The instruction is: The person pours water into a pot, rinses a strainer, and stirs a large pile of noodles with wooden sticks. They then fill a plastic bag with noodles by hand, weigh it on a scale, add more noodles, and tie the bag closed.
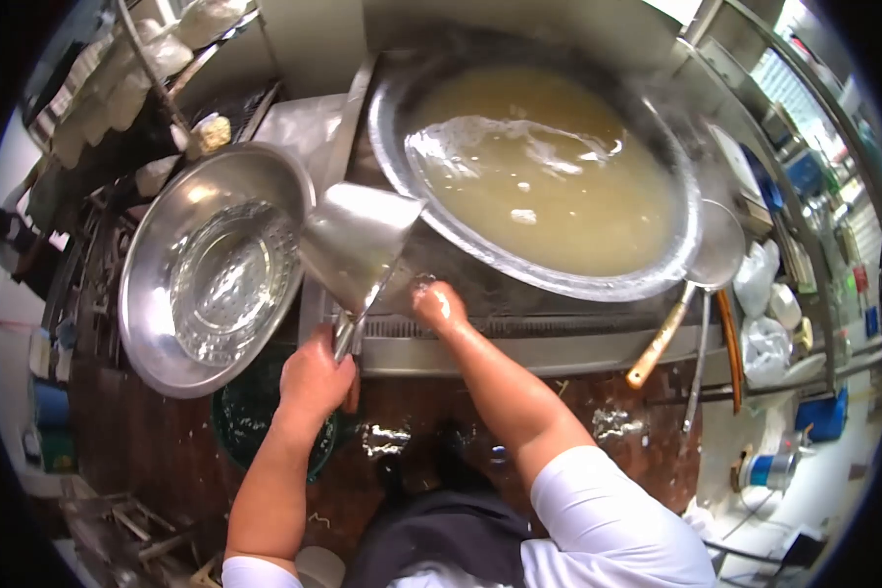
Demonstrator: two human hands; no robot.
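Observation:
My left hand [316,380] is wrapped round the handle of a metal dipper [358,235], whose wide body is tilted over the stove ledge. Left of the dipper stands a large steel colander [147,284] with a perforated bottom, wet and shiny. My right hand [439,306] is wet, its fingers curled, just right of the dipper and above the stove's front edge. Water glistens at its fingertips; whether anything is inside the fingers is hidden. Beyond it sits a wide metal pot [559,282] of cloudy yellowish liquid [549,167], with light foam and steam.
A strainer with a wooden handle [664,333] leans at the pot's right, beside a long metal rod [698,363]. Below the colander is a dark green tub [240,421]. The brown floor [608,426] is wet. Plastic bags [764,348] lie at right.

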